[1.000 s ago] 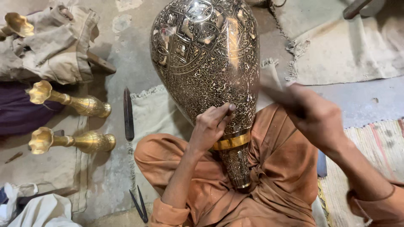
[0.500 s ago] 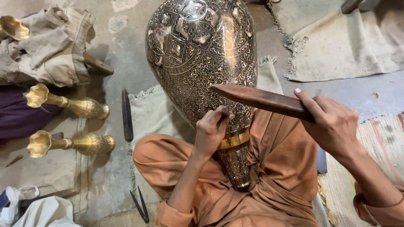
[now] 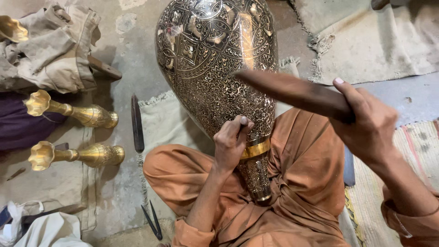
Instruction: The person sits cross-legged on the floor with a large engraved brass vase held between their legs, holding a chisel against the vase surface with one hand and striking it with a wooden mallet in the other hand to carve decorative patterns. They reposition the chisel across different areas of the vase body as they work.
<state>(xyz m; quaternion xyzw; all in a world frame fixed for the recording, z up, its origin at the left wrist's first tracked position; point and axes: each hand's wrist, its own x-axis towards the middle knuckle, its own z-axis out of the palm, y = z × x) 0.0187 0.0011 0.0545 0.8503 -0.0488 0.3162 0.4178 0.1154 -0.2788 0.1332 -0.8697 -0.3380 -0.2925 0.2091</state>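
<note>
A large engraved brass vase (image 3: 215,59) lies tilted across my lap, its narrow neck pointing toward me. My left hand (image 3: 231,144) is closed around a small chisel, whose tip presses against the vase just above the plain gold band (image 3: 256,148). My right hand (image 3: 370,123) grips a brown wooden mallet (image 3: 292,91), which is held over the vase's lower body, just above the chisel. I sit cross-legged in orange clothing (image 3: 302,183).
Two small brass vases (image 3: 73,110) (image 3: 77,155) lie on their sides at left. Beside them are bundled cloths (image 3: 50,45) and a dark file (image 3: 136,123) on the concrete floor. Scissors (image 3: 152,222) lie near my knee. Worn mats (image 3: 379,41) cover the floor at right.
The mallet in my right hand swung down from a raised, blurred position toward the chisel. My left hand stayed pressed on the vase, which shifted slightly in view.
</note>
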